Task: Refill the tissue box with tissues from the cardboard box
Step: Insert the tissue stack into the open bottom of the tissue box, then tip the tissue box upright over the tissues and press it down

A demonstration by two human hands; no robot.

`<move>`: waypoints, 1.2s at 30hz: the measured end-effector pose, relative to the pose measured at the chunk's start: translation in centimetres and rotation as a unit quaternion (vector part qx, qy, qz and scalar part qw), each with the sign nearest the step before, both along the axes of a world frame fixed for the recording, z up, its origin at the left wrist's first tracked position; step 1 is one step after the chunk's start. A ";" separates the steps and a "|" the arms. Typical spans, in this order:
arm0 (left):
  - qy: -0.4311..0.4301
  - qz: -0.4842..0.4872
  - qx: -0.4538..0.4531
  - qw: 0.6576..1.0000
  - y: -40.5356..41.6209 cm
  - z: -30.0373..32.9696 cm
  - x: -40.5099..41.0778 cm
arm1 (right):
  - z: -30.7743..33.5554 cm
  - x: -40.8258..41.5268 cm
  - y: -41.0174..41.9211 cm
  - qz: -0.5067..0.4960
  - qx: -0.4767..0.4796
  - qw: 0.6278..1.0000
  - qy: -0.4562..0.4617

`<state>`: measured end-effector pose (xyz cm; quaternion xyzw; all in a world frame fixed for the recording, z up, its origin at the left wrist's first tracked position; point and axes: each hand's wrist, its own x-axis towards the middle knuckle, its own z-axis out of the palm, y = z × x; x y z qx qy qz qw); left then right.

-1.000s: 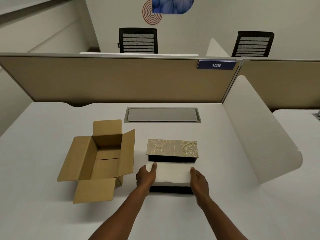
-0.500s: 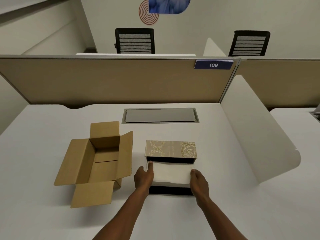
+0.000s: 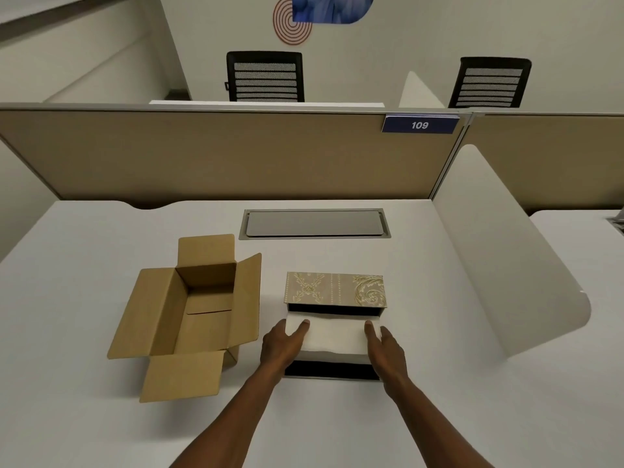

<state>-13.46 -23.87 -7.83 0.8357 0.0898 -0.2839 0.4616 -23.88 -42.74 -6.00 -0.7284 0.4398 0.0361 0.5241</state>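
While the stack of tissues (image 3: 332,336) lies lengthwise over the open tissue box (image 3: 334,332), the left hand (image 3: 282,344) clasps its left end and the right hand (image 3: 385,344) its right end; the emptied cardboard box (image 3: 189,315) sits just left.

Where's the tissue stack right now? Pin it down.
In the head view, the tissue stack sits low at centre in the open tissue box, held between left hand and right hand, right of the cardboard box.

Matt brown cardboard box (image 3: 189,315); soft white paper tissues (image 3: 334,336); smooth matt desk (image 3: 439,400).
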 end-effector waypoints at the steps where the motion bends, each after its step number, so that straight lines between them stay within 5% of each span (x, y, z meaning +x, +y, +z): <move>1: 0.000 0.013 0.011 1.000 -0.1 0.0 0.0 | 0.1 0.0 0.0 -0.014 0.006 1.000 -0.001; 26: -0.022 -0.015 0.058 0.998 -0.1 -0.6 0.4 | -1.1 -0.7 0.1 0.034 -0.053 0.998 -0.004; 30: -0.210 0.037 0.090 0.973 -1.0 0.8 -2.7 | -1.7 -0.7 -0.5 0.016 -0.033 0.999 0.006; 33: -0.418 -0.090 0.077 0.901 -0.8 0.3 -5.5 | -0.9 -0.7 -1.2 -0.044 -0.128 0.990 -0.035; 36: -0.471 -0.269 0.079 0.837 -1.0 -1.4 -6.6 | 1.1 0.4 -2.0 -0.047 -0.280 0.948 -0.145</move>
